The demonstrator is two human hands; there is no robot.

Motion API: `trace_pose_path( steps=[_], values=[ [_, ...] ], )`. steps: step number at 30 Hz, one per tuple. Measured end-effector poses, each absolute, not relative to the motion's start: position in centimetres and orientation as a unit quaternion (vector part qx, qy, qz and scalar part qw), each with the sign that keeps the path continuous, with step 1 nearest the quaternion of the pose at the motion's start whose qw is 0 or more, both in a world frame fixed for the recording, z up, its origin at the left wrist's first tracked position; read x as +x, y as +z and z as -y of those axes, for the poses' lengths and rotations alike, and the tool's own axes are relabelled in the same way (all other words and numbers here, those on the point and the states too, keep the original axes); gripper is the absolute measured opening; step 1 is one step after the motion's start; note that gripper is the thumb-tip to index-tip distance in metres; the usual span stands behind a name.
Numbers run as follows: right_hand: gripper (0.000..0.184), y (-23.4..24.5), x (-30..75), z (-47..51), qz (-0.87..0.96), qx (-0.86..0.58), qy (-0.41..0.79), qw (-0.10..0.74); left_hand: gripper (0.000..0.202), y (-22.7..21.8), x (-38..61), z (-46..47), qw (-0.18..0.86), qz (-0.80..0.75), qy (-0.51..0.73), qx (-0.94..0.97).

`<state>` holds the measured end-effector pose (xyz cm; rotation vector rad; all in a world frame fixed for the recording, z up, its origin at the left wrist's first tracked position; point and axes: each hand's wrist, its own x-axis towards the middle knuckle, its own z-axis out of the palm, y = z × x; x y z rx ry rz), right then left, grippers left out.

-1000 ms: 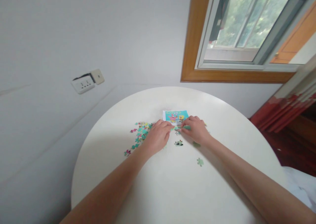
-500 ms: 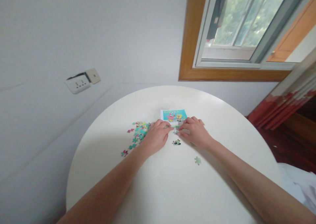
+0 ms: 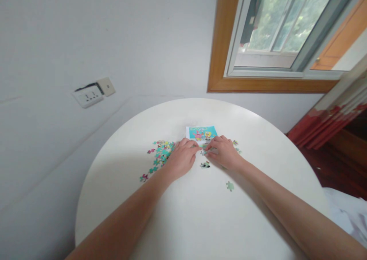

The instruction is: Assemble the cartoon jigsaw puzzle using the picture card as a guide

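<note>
My left hand (image 3: 182, 157) rests on the table with its fingers bent and its fingertips against a few small jigsaw puzzle pieces (image 3: 203, 151). From the other side my right hand (image 3: 225, 153) pinches at the same pieces, its thumb and fingers partly covering them. Just below lies a dark-and-green puzzle piece cluster (image 3: 205, 164). A pale green puzzle piece (image 3: 229, 186) is alone nearer to me. Beside my left hand spreads a loose pile of colourful puzzle pieces (image 3: 162, 153), partly hidden by that hand. Beyond both hands lies a picture card (image 3: 202, 133) with cartoon figures.
The round white table (image 3: 183, 221) stands close to the wall. A few more puzzle pieces (image 3: 235, 142) lie past my right hand. On the wall are a socket (image 3: 89, 96) and a wood-framed window (image 3: 216, 85); a red and white curtain (image 3: 321, 126) hangs at the right.
My right hand has shifted slightly left, uncovering puzzle pieces on its far right side. My left hand stays nearly in place. The view has moved a little.
</note>
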<state>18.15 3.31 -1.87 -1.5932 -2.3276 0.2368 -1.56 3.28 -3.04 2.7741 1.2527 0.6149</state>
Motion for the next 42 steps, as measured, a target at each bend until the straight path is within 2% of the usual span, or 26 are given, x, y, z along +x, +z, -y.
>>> trace_pose_path(
  steps=[22, 42],
  values=[
    [0.016, -1.83, 17.93, -3.11, 0.814, -0.558, 0.043, 0.154, 0.035, -3.07, -1.59, -3.38, 0.026, -0.401, 0.199, 0.894],
    [0.013, -1.56, 18.4, -3.07, 0.817, -0.557, 0.066, 0.134, 0.035, -2.99, -1.64, -3.31, 0.027, -0.402, 0.203, 0.893]
  ],
)
